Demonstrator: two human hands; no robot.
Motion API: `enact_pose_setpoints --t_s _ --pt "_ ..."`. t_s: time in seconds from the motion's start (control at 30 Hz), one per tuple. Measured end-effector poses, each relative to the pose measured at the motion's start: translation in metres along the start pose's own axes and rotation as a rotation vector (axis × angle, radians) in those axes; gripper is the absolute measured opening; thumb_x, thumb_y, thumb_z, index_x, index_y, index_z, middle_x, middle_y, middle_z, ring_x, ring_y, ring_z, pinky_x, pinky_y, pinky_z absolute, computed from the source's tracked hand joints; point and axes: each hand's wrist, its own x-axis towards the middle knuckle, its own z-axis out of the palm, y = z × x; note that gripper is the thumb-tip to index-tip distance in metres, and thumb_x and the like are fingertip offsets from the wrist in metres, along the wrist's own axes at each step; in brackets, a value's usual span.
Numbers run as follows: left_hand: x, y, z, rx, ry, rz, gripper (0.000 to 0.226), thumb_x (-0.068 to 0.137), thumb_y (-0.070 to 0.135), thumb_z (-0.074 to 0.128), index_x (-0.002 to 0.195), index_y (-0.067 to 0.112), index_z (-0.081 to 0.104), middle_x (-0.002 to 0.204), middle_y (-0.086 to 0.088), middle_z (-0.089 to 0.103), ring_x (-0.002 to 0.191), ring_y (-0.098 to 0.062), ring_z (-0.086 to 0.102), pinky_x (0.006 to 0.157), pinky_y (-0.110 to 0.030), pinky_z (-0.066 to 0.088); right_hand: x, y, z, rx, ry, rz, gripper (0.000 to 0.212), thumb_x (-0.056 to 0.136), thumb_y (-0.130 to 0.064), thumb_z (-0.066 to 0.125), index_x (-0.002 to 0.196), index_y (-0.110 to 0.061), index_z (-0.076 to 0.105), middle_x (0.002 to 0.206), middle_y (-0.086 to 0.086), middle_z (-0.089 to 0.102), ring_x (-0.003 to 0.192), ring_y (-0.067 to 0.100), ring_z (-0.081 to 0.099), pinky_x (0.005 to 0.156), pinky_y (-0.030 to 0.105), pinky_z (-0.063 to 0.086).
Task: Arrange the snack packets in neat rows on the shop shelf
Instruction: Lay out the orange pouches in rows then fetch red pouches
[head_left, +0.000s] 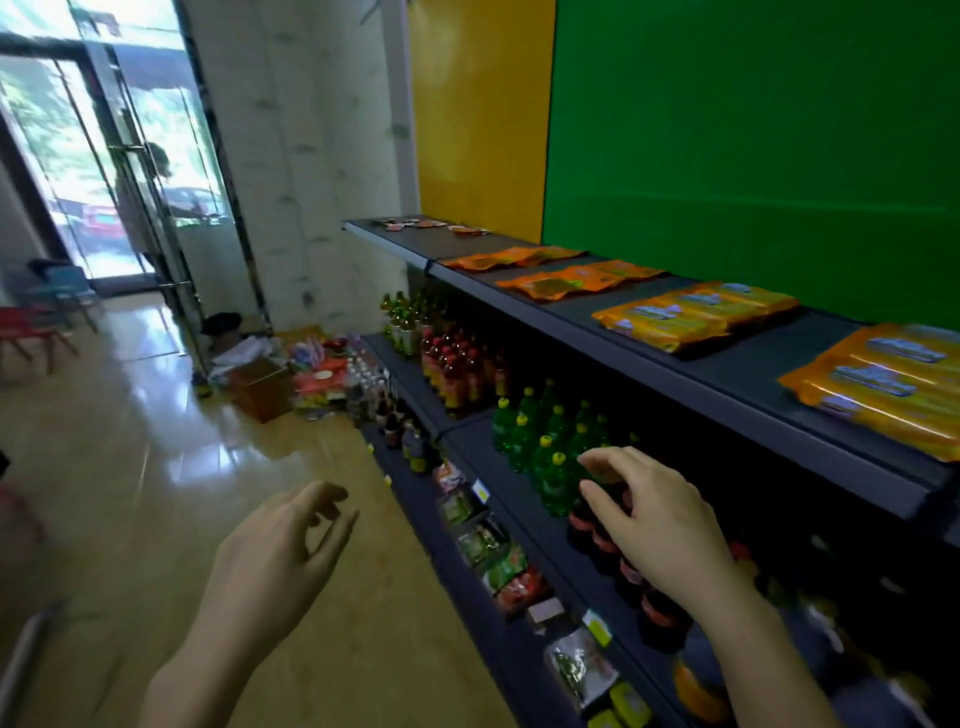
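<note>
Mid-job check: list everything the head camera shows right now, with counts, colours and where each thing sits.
snack packets: four overlapped groups, orange, top shelf
small packets: about three, reddish, far end of the top shelf
green bottles: roughly ten, yellow caps, middle shelf
red bottles: a cluster, count unclear, farther along the middle shelf
dark bottles: several, red labels, under the right hand
sachets: a row, green and red, front of the lower shelf
cardboard box: one, brown, on the floor beside loose goods
chairs: two, blue and red, far left
left hand: empty, loosely curled, over the floor
right hand: over the dark bottles, grip unclear
</note>
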Motion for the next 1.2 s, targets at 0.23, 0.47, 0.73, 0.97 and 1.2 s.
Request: enact_pose_setpoints --t_s 0.23,0.47,0.73,0.97,1.2 --pt "0.058 -0.064 0.028 0.102 -0.010 -0.058 0.027 0.090 0.046 0.045 0.108 0.030 0.057 0.083 0.017 0.051 0.073 -0.005 0.053 0.059 -0.020 0.040 0.079 -0.019 0.078 0.020 -0.053 -0.028 0.023 0.093 -0.034 0.049 0.114 -0.031 0.057 0.111 -0.018 0.058 0.096 0.003 0.054 0.072 0.019 0.045" --pt "0.143 -0.136 0.061 0.148 -0.008 -0.165 0.024 0.088 0.045 0.049 0.104 0.030 0.060 0.085 0.014 0.061 0.080 -0.006 0.061 0.062 -0.021 0.045 0.193 -0.029 0.168 0.062 -0.130 -0.039 0.023 0.093 -0.034 0.049 0.113 -0.031 0.057 0.103 -0.022 0.054 0.088 -0.001 0.050 0.066 0.014 0.038" --pt "0.257 -0.228 0.062 0.201 0.108 -0.332 0.009 0.075 0.026 0.072 0.082 0.021 0.068 0.066 0.008 0.062 0.061 -0.015 0.062 0.046 -0.026 0.044 0.353 -0.059 0.246 0.116 -0.149 -0.106 0.026 0.092 -0.034 0.049 0.117 -0.030 0.056 0.109 -0.021 0.055 0.096 0.001 0.054 0.078 0.020 0.048" --pt "0.336 -0.325 0.088 0.237 0.044 -0.379 0.009 0.079 0.035 0.066 0.084 0.027 0.065 0.070 0.012 0.061 0.065 -0.009 0.061 0.049 -0.020 0.044 0.452 -0.102 0.331 0.027 -0.216 -0.174 0.024 0.094 -0.038 0.045 0.116 -0.035 0.053 0.113 -0.024 0.054 0.103 -0.001 0.052 0.075 0.018 0.044" --pt "0.459 -0.436 0.103 0.205 0.025 -0.358 0.014 0.083 0.041 0.059 0.090 0.030 0.064 0.071 0.013 0.059 0.061 -0.003 0.051 0.047 -0.012 0.030 0.559 -0.162 0.417 0.058 -0.179 -0.137 0.023 0.093 -0.035 0.047 0.115 -0.032 0.055 0.111 -0.021 0.056 0.100 0.000 0.052 0.075 0.018 0.042"
